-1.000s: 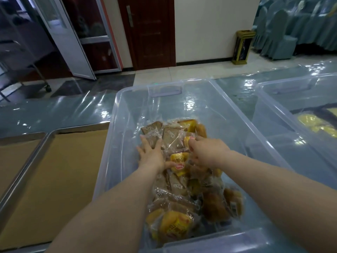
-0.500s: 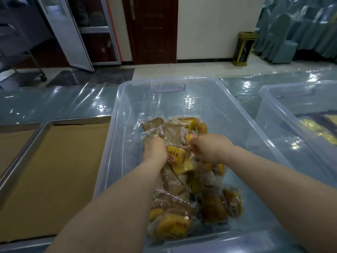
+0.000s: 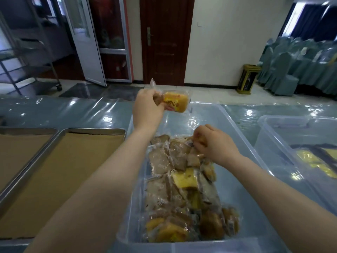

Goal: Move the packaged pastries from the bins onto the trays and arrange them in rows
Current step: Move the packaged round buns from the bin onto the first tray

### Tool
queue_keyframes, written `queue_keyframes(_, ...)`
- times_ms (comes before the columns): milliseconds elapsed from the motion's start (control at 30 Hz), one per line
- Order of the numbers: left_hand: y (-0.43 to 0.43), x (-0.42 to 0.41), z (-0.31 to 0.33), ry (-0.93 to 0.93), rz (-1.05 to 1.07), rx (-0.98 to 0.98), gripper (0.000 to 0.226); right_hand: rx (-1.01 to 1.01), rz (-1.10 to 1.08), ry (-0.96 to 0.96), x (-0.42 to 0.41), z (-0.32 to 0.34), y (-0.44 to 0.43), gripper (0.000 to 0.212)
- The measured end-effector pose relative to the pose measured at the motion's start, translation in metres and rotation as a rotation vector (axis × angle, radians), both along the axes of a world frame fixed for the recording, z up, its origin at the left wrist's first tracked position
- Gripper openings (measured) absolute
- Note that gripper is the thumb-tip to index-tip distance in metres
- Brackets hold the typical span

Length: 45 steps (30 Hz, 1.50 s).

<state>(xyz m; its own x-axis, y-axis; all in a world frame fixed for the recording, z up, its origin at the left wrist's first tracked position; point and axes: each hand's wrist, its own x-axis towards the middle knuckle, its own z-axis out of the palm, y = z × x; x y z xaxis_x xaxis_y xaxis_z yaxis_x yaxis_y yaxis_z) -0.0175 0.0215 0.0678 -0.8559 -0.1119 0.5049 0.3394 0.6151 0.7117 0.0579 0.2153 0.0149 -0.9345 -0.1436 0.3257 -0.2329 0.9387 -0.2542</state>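
Observation:
My left hand (image 3: 147,108) grips a yellow packaged pastry (image 3: 176,103) and holds it up above the far end of the clear plastic bin (image 3: 242,136). Down inside that bin, my right hand (image 3: 213,143) has its fingers curled round a wrapped pastry at the top of the pile of packaged pastries (image 3: 182,189). The pile holds several brown and yellow pieces in clear wrappers. A metal tray lined with brown paper (image 3: 60,179) lies left of the bin with nothing on it. A second lined tray (image 3: 20,152) sits further left.
Another clear bin (image 3: 299,143) with yellow packets stands at the right. The table is covered in shiny plastic sheeting (image 3: 73,114). Beyond it are a tiled floor, a dark door, a metal trolley at the far left and covered chairs at the far right.
My left hand has lifted out of the bin with a yellow pastry in its grip. My right hand stayed in the pile and shifted slightly right. The camera tilted up.

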Motion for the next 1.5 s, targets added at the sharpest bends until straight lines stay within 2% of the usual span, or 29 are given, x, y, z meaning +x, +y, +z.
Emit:
queue_keyframes(167,-0.041,0.037,0.033,0.168,-0.047,0.071,0.026,-0.181,-0.002,0.193,0.025,0.038,-0.024,0.020)
queue_keyframes(333,-0.101,0.072,0.047,0.205,-0.053,0.192,0.027,-0.366,0.025,0.348,0.054,0.081,-0.079,0.022)
queue_keyframes(467,-0.178,0.101,0.045,0.238,0.037,0.152,0.029,-0.445,0.163,0.416,0.073,0.097,-0.158,0.024)
queue_keyframes(633,-0.308,0.148,0.030,0.213,0.227,0.123,0.029,-0.455,0.323,0.382,0.080,0.091,-0.286,0.025)
queue_keyframes(867,-0.516,0.240,-0.017,0.123,0.479,0.136,0.031,-0.675,0.487,0.258,0.101,0.057,-0.501,0.026)
queue_keyframes(967,-0.598,0.280,-0.028,0.107,0.563,0.060,0.029,-0.736,0.568,0.204,0.118,0.039,-0.594,0.027)
queue_keyframes(1067,-0.664,0.308,-0.039,0.016,0.630,0.006,0.027,-0.802,0.607,0.130,0.132,0.022,-0.661,0.029)
queue_keyframes(1267,-0.752,0.346,-0.070,-0.052,0.731,-0.009,0.026,-0.887,0.542,-0.037,0.134,-0.012,-0.739,0.034)
queue_keyframes(1367,-0.797,0.350,-0.081,-0.117,0.780,-0.064,0.025,-1.011,0.463,-0.090,0.133,-0.038,-0.781,0.031)
queue_keyframes(1500,-0.856,0.338,-0.097,-0.156,0.771,-0.056,0.028,-1.070,0.350,-0.168,0.120,-0.077,-0.848,0.023)
